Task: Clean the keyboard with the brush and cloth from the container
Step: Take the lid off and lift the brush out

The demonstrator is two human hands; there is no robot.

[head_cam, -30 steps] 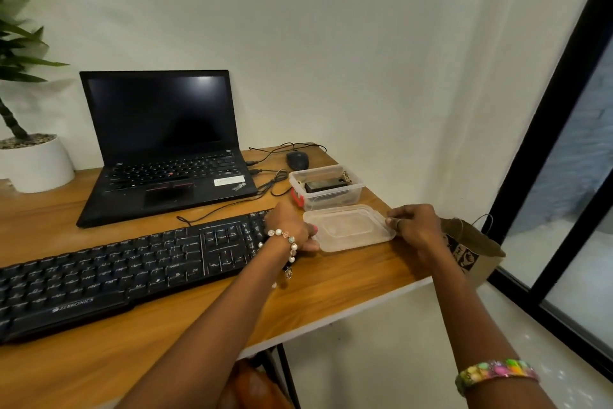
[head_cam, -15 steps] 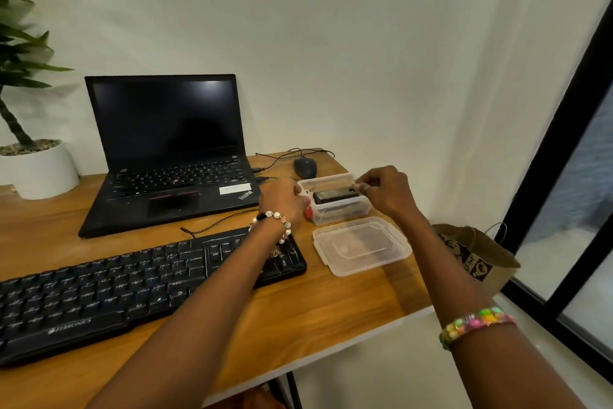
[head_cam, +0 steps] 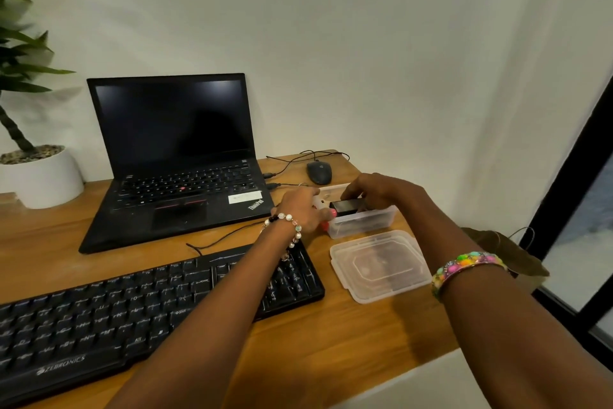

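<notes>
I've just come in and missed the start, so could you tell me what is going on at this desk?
A person is getting cleaning tools out of a clear plastic container on the wooden desk. The left hand holds the container's left end, while the right hand reaches in and grips a black object. The container's lid lies beside it. The black keyboard has not been cleaned yet.

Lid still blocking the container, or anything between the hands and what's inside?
Nothing visible. The lid lies on the desk in front of the open container; the right hand is over a black item inside, and the left hand holds its left end.
</notes>
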